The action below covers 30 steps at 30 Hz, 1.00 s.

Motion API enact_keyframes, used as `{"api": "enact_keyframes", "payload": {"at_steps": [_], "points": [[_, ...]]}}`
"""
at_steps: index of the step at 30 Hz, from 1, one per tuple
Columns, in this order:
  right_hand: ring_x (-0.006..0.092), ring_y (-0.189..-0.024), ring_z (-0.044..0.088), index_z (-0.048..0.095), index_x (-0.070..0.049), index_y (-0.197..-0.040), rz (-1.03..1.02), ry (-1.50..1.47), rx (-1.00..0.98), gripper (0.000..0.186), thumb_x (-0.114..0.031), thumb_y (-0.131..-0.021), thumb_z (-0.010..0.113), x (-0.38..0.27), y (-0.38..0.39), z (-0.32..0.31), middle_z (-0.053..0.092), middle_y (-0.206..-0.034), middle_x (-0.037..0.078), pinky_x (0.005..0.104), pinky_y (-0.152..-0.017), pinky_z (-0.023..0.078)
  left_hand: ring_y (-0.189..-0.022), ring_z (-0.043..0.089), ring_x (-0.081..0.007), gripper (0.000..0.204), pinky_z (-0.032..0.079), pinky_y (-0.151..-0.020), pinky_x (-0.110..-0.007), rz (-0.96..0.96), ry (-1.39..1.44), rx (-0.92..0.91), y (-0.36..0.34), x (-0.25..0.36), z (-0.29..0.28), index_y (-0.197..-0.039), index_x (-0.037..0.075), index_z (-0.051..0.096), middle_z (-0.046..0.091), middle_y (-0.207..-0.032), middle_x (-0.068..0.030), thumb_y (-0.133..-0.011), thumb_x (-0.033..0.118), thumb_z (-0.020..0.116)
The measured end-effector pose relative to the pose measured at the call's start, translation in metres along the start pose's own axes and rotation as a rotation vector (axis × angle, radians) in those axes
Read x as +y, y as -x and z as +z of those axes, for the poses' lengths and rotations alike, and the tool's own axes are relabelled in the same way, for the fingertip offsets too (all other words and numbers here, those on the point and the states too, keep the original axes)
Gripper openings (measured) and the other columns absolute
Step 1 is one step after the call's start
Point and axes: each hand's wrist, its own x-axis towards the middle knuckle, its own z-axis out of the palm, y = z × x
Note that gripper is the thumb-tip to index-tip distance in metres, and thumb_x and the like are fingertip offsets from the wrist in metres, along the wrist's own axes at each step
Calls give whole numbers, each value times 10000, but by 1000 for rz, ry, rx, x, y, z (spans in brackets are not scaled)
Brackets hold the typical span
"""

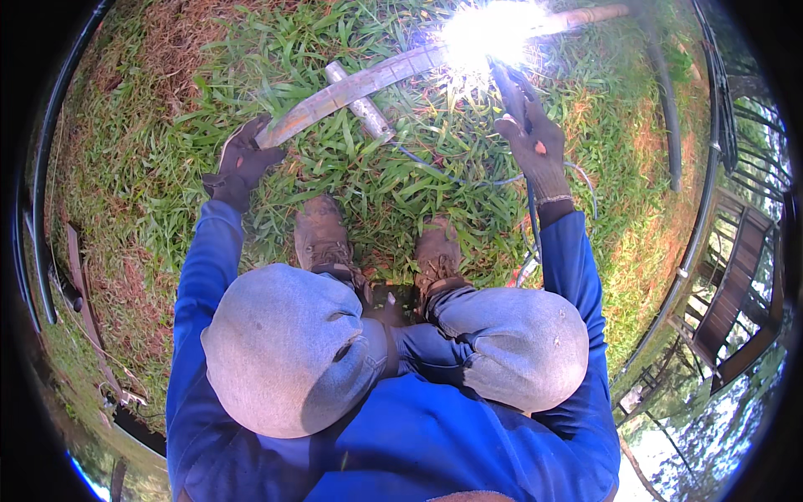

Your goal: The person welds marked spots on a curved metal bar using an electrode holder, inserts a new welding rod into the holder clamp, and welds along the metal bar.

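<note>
My left hand [242, 159], in a dark work glove, grips the near left end of a long, worn metal bar [360, 84]. The bar slants up and to the right, resting across a short grey metal pipe [361, 102] on the grass. Closed around a welding electrode holder [512, 92] is my gloved right hand [538, 144]. A dazzling white welding arc [493, 35] burns beyond the holder, at the bar's far part. Its glare hides the electrode and the joint. A brownish rod-like piece [590, 17] emerges right of the glare.
A thin cable [452, 177] runs through the grass [393, 188] near my right hand. My boots [322, 234] stand close below the bar. A dark bar [667, 109] lies at the right, a rusty strip [84, 301] at the left. Wooden furniture [736, 284] stands at the right edge.
</note>
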Motion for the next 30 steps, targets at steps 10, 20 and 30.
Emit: {"api": "enact_keyframes", "payload": {"at_steps": [10,20,30], "points": [[302,-958,778,765,-36,-1142,116,-128,-57,450,-405,-919,895,-4,-2,-2,800,-1028,169,449,-891,606,-1343,754,-215,947,602,-1160,-354,-24,-34,9,3,5,0,-1703,-3,550,728,-1589,-125,-839,-59,933],[313,-952,786,759,-23,-1137,123,-66,-67,463,-402,-915,906,-2,-4,-1,804,-1018,183,461,-868,608,-1390,728,-228,960,595,-1185,-365,21,-10,-9,-1,-4,-2,-1703,-5,551,690,-1641,-129,-824,-60,934],[280,-1002,776,770,-18,-1164,170,-62,-97,444,-361,-924,918,-10,-7,-4,811,-1080,152,428,-921,605,-1447,698,-236,994,581,-1216,-361,-4,-38,-19,1,3,-2,-1730,-2,511,620,-1722,-144,-829,-63,927]]}}
